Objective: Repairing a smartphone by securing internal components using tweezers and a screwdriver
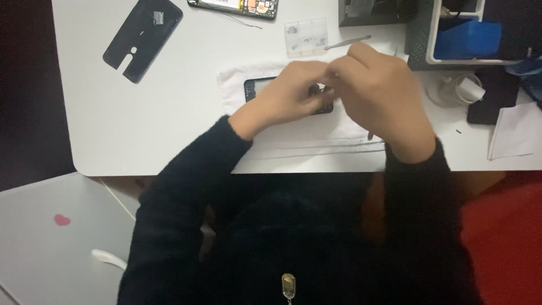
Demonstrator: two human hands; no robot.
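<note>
A black phone body (252, 88) lies on a white cloth (237, 85) on the white table (141, 130). My left hand (291, 93) rests over the phone, fingers curled together. My right hand (381, 96) meets it from the right, fingertips pinched close to the left hand's. What the fingers pinch is hidden or too small to make out. Both arms wear black sleeves.
A black phone back cover (142, 38) lies at the far left, an opened phone with its circuit board (234, 7) at the top. A clear small parts box (305, 36) and metal tweezers (347, 42) lie behind my hands. A white bin (457, 34), charger (466, 89) and paper (516, 131) sit right.
</note>
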